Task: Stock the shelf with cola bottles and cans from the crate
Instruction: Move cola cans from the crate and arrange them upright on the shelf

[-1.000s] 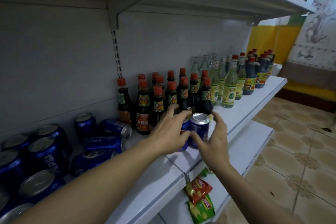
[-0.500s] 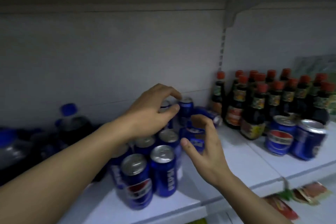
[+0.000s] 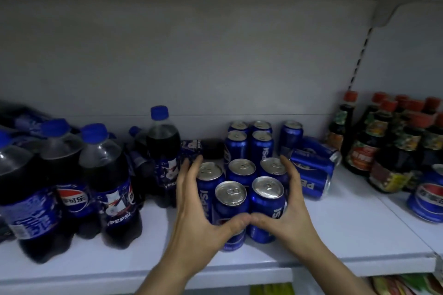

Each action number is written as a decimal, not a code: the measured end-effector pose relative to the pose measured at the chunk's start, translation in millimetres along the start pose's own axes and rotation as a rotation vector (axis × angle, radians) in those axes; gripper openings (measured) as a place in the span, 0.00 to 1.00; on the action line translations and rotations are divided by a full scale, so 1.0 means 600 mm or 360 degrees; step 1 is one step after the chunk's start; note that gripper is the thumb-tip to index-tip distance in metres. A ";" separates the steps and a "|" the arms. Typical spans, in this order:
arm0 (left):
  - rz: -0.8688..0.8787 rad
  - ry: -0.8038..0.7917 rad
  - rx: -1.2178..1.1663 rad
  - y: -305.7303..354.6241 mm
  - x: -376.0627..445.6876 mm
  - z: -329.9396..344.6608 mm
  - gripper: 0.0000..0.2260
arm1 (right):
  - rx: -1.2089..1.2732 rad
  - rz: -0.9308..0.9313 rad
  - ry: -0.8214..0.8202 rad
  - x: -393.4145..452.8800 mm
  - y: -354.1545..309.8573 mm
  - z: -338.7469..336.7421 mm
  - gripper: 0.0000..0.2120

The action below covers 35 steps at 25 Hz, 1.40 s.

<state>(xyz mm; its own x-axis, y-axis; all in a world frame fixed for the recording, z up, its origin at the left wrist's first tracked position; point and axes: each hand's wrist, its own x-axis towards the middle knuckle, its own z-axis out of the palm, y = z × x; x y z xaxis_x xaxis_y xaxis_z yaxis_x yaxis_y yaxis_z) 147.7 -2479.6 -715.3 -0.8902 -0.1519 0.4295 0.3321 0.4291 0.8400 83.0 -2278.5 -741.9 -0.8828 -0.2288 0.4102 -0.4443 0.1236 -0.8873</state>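
both hands have dropped from hovering over the cans half a second ago and now wrap the front cluster. the left hand (image 3: 191,208) lies flat along the left side of the group, fingers stretched toward the back, and the right hand (image 3: 291,206) mirrors it on the right side. the thumbs meet in front, low on the two nearest cans, so neither hand is pinching or lifting anything; they're spread open and cupped around the bunch, looks like squeezing it into a tidy block.

the cluster of upright cans (image 3: 242,187) sits on the white shelf (image 3: 359,227) near the front edge, five tops showing between the palms. behind it stands a back group of cans (image 3: 249,141), also upright. just right of the right hand a tipped can (image 3: 311,177) lies on its side with another behind it, so those need standing up. one more can (image 3: 425,201) is off at the right edge, in front of the sauce bottles (image 3: 388,146).

to the left the cola bottles (image 3: 72,179) are up on the shelf already, some standing, some lying at the back in the dark.

the crate isn't in view, so can't tell what's left in it. judging by the shelf, most stock is placed and it's mainly straightening left.
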 end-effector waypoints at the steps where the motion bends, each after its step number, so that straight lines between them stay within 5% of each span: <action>1: -0.0038 0.0026 -0.0050 -0.009 -0.006 0.007 0.59 | -0.0001 0.0017 -0.0065 -0.001 0.004 -0.002 0.62; 4: -0.0150 0.0016 -0.0190 -0.029 -0.010 0.019 0.63 | -0.0041 -0.0011 -0.0113 0.003 0.012 -0.004 0.62; 8: -0.0109 -0.0032 -0.0213 -0.047 -0.007 0.030 0.63 | -0.0291 -0.0211 0.0018 0.000 0.011 -0.003 0.51; 15: 0.0215 0.0166 0.0317 -0.043 -0.012 0.039 0.39 | -0.0656 -0.0268 0.0454 -0.031 0.008 0.005 0.41; 24: 0.0507 0.0354 0.0512 0.020 -0.029 0.061 0.35 | -0.0603 -0.0246 0.0613 -0.055 -0.001 -0.037 0.39; 28: 0.0543 0.0096 0.0166 0.088 -0.003 0.124 0.36 | -0.0717 -0.0121 0.0831 -0.077 0.006 -0.120 0.41; 35: 0.0199 -0.0399 -0.0106 0.132 0.073 0.368 0.31 | -0.0928 0.0151 0.1298 -0.109 0.022 -0.314 0.39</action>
<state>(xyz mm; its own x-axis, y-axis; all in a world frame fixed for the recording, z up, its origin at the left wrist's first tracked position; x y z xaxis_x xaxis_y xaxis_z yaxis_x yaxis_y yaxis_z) 66.3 -2255.7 -703.3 -0.8878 0.1271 0.4424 0.4562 0.3700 0.8093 106.3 -2079.6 -740.9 -0.6561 0.5104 0.5558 -0.1788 0.6104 -0.7716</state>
